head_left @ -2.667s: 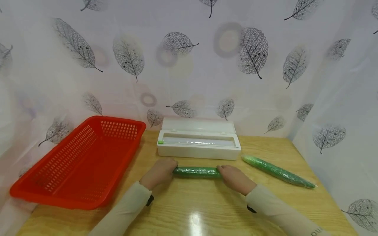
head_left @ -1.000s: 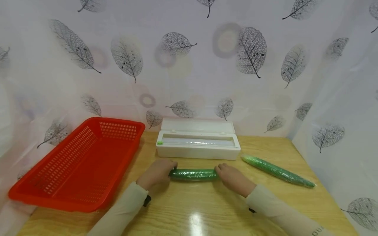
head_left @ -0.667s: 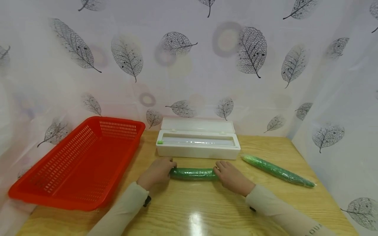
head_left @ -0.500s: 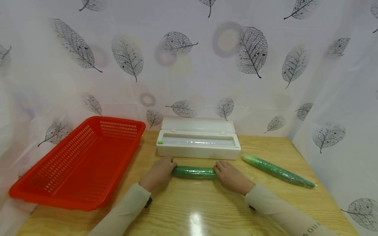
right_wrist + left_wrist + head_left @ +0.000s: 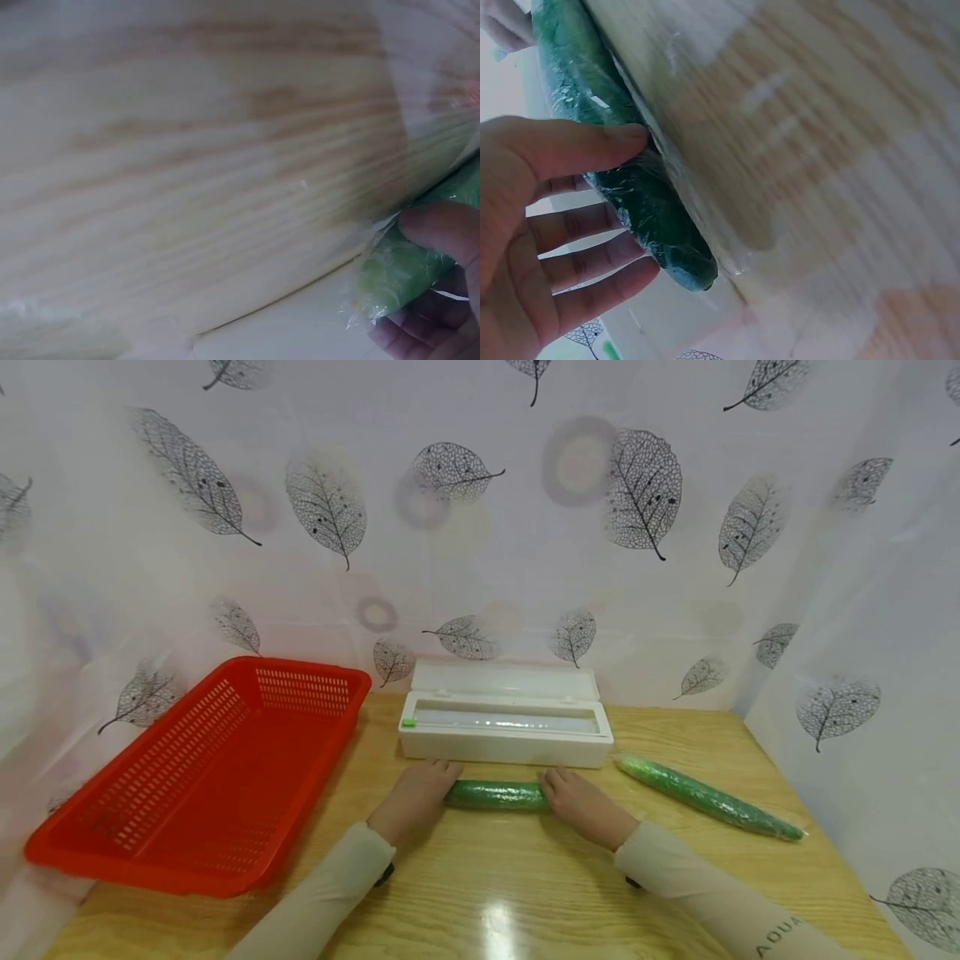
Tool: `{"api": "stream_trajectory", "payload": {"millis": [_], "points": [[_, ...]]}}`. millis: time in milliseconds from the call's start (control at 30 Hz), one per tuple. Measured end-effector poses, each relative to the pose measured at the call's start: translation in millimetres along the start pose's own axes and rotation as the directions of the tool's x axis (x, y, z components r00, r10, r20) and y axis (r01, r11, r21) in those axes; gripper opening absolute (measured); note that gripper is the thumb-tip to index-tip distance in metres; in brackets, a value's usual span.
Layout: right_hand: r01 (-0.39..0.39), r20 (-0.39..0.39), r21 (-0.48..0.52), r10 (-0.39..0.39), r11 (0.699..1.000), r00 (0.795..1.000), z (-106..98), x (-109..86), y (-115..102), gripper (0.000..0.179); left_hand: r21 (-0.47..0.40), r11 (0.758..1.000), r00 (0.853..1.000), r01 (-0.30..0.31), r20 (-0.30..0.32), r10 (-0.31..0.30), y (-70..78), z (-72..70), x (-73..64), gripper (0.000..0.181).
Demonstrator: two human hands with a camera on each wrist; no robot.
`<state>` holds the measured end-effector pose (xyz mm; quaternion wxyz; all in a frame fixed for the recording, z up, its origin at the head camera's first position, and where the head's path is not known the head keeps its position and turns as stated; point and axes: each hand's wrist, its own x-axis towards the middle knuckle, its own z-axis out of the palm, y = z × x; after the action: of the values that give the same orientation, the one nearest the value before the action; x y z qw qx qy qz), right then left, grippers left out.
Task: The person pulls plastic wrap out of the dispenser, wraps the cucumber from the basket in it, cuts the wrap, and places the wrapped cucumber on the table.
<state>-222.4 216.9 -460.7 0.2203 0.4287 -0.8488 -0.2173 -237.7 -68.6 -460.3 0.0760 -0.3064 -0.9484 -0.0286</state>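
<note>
A green cucumber (image 5: 497, 795) in clear plastic film lies crosswise between both hands, just in front of the white box. My left hand (image 5: 417, 797) holds its left end. In the left wrist view the thumb lies across the wrapped cucumber (image 5: 667, 217) and the spread fingers reach along its other side, the tip poking out past them. At the right end, my right hand (image 5: 587, 807) grips it. The right wrist view shows the paler end of the cucumber (image 5: 397, 274) between thumb and fingers, loose film crinkled at its tip.
Behind the hands stands an open white box (image 5: 506, 747) with a roll of clear film (image 5: 502, 720) inside and a green slider. A second wrapped cucumber (image 5: 708, 797) lies slantwise at the right. A red slotted basket (image 5: 300, 827) occupies the left of the wooden table (image 5: 450, 910).
The cucumber has shifted slightly away from me over the last second, toward the white box. My left hand has slid a little right, and the right fingers have changed their hold on their end.
</note>
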Motion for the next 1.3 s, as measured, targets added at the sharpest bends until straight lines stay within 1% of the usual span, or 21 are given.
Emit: {"api": "stream_trajectory", "payload": {"millis": [133, 233, 333, 433, 533, 667, 733, 800, 900, 967, 1033, 1133, 1200, 1300], "points": [[-0.013, 0.007, 0.050, 0.012, 0.999, 1.000, -0.1, 1.1, -0.7, 0.035, 0.015, 1.000, 0.999, -0.025, -0.028, 0.025, 0.0, 0.7, 0.4, 0.034], [-0.025, 0.025, 0.074, 0.023, 0.997, 0.999, -0.3, 1.4, -1.0, 0.034, 0.006, 0.999, 0.998, -0.043, -0.042, 0.043, -0.1, -1.4, 1.4, 0.035], [-0.035, 0.038, 0.076, 0.032, 0.997, 0.999, -0.1, 1.9, -1.2, 0.036, 0.011, 0.998, 0.997, -0.057, -0.046, 0.057, -1.1, -2.5, 4.1, 0.035], [-0.042, 0.030, 0.053, 0.040, 0.998, 0.999, 0.7, 3.1, -1.0, 0.038, 0.024, 0.997, 0.997, -0.067, -0.033, 0.068, -2.5, -3.4, 6.6, 0.036], [-0.051, 0.000, 0.048, 0.052, 0.998, 0.999, 0.5, 4.5, -1.3, 0.034, 0.028, 0.997, 0.998, -0.068, 0.008, 0.068, -3.3, -6.0, 7.2, 0.038], [-0.057, -0.027, 0.100, 0.060, 0.993, 0.998, -4.7, 3.5, -4.9, 0.023, 0.037, 0.996, 0.993, -0.085, 0.088, 0.081, -1.7, -14.8, 2.8, 0.041], [-0.053, -0.036, 0.123, 0.058, 0.991, 0.998, -9.0, 1.5, -7.7, 0.021, 0.042, 0.994, 0.988, -0.101, 0.125, 0.095, -0.3, -19.5, -0.5, 0.040], [-0.044, -0.039, 0.127, 0.049, 0.991, 0.998, -13.9, -0.5, -11.0, 0.021, 0.024, 0.994, 0.981, -0.106, 0.165, 0.101, 0.9, -23.4, -3.7, 0.037], [-0.028, -0.033, 0.115, 0.032, 0.993, 0.999, -19.3, -2.3, -15.2, 0.024, -0.020, 0.996, 0.969, -0.089, 0.229, 0.091, 1.6, -25.9, -6.4, 0.032], [-0.026, -0.018, 0.115, 0.028, 0.993, 0.999, -21.8, -2.4, -17.2, 0.026, -0.040, 0.997, 0.961, -0.072, 0.263, 0.080, 1.6, -26.1, -7.2, 0.033], [-0.032, 0.000, 0.123, 0.032, 0.992, 0.999, -23.0, -2.1, -18.2, 0.027, -0.043, 0.997, 0.960, -0.065, 0.270, 0.075, 1.2, -24.8, -7.5, 0.038], [-0.051, 0.041, 0.149, 0.045, 0.988, 0.998, -24.3, -0.5, -18.1, 0.026, -0.038, 0.997, 0.967, -0.067, 0.245, 0.074, 1.2, -23.1, -7.8, 0.045], [-0.058, 0.062, 0.167, 0.048, 0.984, 0.997, -24.5, 0.7, -17.3, 0.026, -0.035, 0.997, 0.972, -0.068, 0.224, 0.074, 1.8, -22.3, -7.6, 0.046], [-0.063, 0.071, 0.183, 0.051, 0.981, 0.996, -23.9, 2.0, -15.6, 0.027, -0.036, 0.998, 0.974, -0.054, 0.220, 0.061, 3.5, -22.8, -6.9, 0.044]]}}
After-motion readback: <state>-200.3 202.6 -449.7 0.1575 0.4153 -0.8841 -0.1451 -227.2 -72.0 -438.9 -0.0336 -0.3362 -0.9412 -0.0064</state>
